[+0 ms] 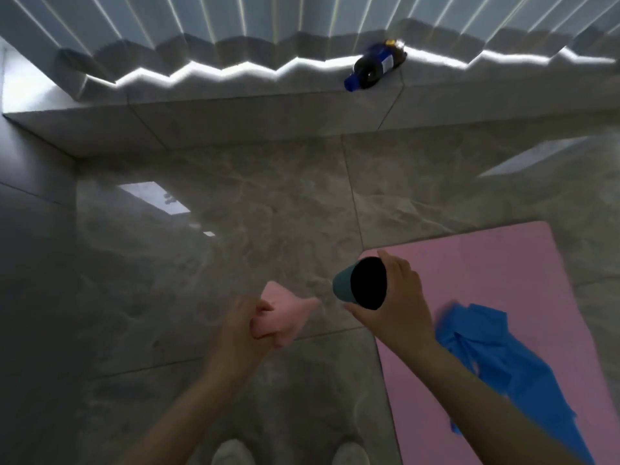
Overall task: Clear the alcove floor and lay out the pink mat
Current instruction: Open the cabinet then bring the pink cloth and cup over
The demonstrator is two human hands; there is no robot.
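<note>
From the head camera, the person stands on a grey marble floor [235,229] and looks down at both hands. The landmark here is the pink mat [503,280], which lies flat on the floor at the lower right, one corner reaching toward the middle of the view.

The left hand [245,327], well to the left of the mat, has its fingers curled tight round a bunched pink cloth [285,317]. The right hand [399,297] hovers over the mat's near-left corner and grips a dark teal cup [345,286], tipped so its black mouth faces the camera. A crumpled blue cloth [496,350] lies on the mat, just behind the right forearm. Far beyond the mat, on the raised stone ledge [235,119] under the pleated blind [302,21], a dark bottle [375,67] with a blue cap lies on its side. The toes of two pale shoes [231,454] show at the bottom edge, left of the mat.

The step in hand looks like clearing: loose items have been gathered up, one in each hand, while the mat is already spread, at least the part in view. The next move probably calls for carrying the cup and pink cloth away to somewhere out of view, then freeing a hand to lift the blue cloth off the mat. Whether the mat needs shifting cannot be told from this view.
</note>
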